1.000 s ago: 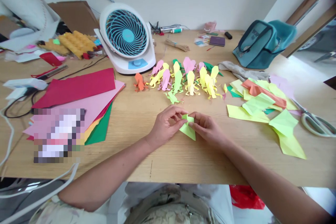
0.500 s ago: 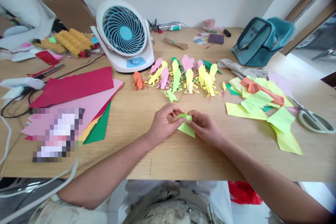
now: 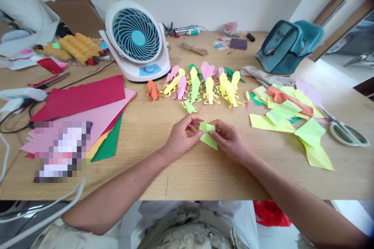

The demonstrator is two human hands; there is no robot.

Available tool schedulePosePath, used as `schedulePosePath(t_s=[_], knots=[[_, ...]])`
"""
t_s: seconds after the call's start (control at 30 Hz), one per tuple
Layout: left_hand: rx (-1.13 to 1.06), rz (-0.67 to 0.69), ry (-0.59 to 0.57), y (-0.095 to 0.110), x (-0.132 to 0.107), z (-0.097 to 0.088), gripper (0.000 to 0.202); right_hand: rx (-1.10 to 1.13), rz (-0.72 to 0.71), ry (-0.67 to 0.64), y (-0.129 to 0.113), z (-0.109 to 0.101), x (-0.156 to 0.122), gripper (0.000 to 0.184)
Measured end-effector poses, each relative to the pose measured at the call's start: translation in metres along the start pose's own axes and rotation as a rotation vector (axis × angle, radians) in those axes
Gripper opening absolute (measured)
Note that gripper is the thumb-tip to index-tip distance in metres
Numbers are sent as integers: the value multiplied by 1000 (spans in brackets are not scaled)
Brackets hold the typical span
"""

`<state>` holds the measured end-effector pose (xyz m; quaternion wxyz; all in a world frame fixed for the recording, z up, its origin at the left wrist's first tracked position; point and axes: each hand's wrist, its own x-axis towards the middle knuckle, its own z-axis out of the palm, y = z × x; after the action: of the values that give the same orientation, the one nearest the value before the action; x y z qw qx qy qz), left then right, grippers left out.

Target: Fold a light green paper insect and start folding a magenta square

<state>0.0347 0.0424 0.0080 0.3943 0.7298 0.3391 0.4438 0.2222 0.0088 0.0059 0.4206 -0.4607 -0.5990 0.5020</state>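
A small piece of folded light-green paper (image 3: 209,140) is held between both hands, just above the table's middle. My left hand (image 3: 185,135) pinches its left edge between thumb and fingers. On the right edge, my right hand (image 3: 229,138) grips it the same way, thumb on top. A raised fold stands up along the paper's upper middle. Beyond the hands, several folded paper figures with thin legs stand in a cluster, among them a light-green one (image 3: 189,106), an orange one (image 3: 152,90) and a yellow one (image 3: 209,91).
On the right lie paper scraps (image 3: 271,123) and scissors (image 3: 347,132). Coloured paper sheets (image 3: 78,99) are stacked on the left, with a blurred-out object on top. A fan (image 3: 137,39) and a teal bag (image 3: 288,48) stand at the back. A grey glove (image 3: 265,76) lies near the bag.
The green paper's upper part has opened out to both sides, showing a standing fold between the fingers. Both hands keep their grip; the view has shifted slightly.
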Motion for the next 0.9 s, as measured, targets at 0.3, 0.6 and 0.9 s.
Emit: schedulePosePath(t_s=[0.3, 0.6, 0.9], knots=[[76, 111, 27, 2, 1, -2, 17, -106, -37, 16, 4, 1, -1, 34], [132, 117, 59, 1, -1, -2, 20, -145, -68, -17, 6, 3, -1, 29], [262, 292, 46, 5, -1, -6, 19, -147, -75, -29, 7, 2, -2, 24]])
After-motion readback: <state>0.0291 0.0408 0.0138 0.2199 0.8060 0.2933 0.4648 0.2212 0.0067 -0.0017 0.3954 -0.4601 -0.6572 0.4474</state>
